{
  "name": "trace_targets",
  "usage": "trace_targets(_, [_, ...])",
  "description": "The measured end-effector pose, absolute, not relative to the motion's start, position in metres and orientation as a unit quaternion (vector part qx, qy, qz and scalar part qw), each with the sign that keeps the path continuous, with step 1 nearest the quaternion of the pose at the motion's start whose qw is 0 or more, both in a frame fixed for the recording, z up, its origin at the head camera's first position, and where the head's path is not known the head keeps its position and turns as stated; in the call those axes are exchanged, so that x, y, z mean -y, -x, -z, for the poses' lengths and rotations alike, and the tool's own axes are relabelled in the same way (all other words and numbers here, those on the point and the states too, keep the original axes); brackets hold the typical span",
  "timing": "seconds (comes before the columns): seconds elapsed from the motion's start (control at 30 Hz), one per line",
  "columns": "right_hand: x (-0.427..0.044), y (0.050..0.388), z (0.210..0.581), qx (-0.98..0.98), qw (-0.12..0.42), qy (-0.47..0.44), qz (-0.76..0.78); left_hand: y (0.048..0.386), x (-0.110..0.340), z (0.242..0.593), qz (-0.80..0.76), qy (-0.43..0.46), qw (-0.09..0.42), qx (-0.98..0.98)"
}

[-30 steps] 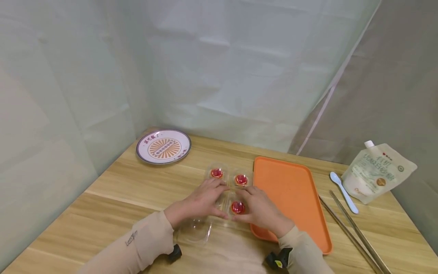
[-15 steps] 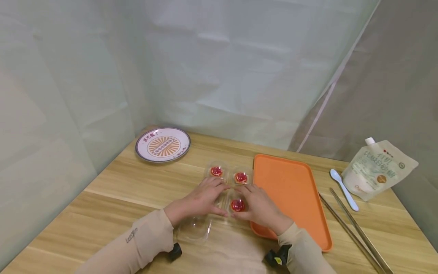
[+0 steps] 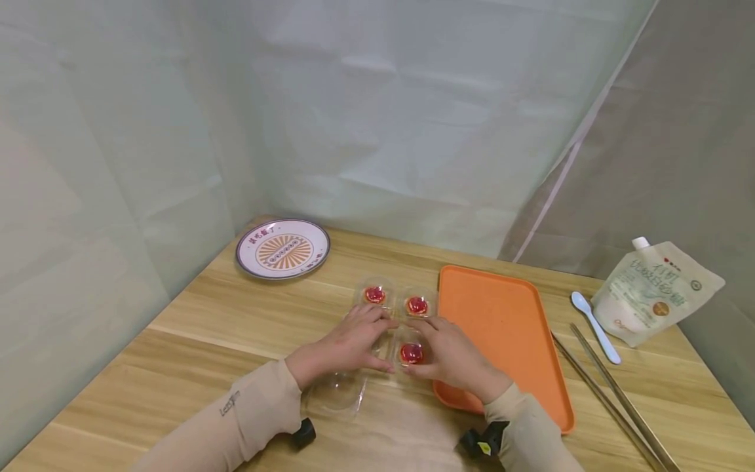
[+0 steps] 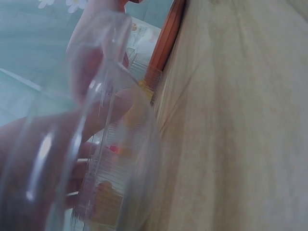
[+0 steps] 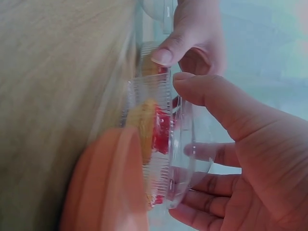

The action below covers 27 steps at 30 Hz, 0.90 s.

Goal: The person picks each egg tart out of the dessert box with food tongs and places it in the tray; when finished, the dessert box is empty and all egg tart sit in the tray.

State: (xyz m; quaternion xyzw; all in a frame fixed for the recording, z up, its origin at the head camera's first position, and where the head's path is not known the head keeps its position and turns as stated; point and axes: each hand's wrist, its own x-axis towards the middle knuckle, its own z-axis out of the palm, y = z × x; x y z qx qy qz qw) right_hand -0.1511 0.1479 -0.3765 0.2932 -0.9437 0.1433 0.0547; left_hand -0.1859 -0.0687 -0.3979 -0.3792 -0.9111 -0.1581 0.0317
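Note:
Clear plastic domed boxes (image 3: 375,282) stand in a cluster mid-table, each visible one holding a yellow pastry with a shiny red top (image 3: 417,305). My left hand (image 3: 356,337) arches over the near-left box, fingers and thumb at its sides and its contents mostly hidden. My right hand (image 3: 451,357) grips the near-right box, thumb and fingers curved round its domed lid (image 5: 187,154), red top (image 5: 162,130) inside. The thumbs lie close together. Below my left hand is another clear plastic piece (image 3: 337,393), which fills the front of the left wrist view.
An orange tray (image 3: 501,334) lies right of the boxes, its rim close to them. Further right are metal chopsticks (image 3: 613,390), a light blue spoon (image 3: 596,328) and an upright white pouch (image 3: 651,295). A patterned plate (image 3: 283,249) sits back left.
Both hands keep the same hold on the boxes. Only the head view shifts slightly; nothing on the table has visibly moved.

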Motion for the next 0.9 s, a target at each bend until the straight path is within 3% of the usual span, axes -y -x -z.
trace_targets(0.53, [-0.159, 0.142, 0.351, 0.951, 0.025, -0.263, -0.16, 0.185, 0.067, 0.396, 0.161, 0.382, 0.025, 0.91])
trace_targets(0.9, [-0.163, 0.13, 0.339, 0.938, 0.091, -0.277, -0.188, 0.177, 0.067, 0.385, 0.211, 0.382, 0.029, 0.899])
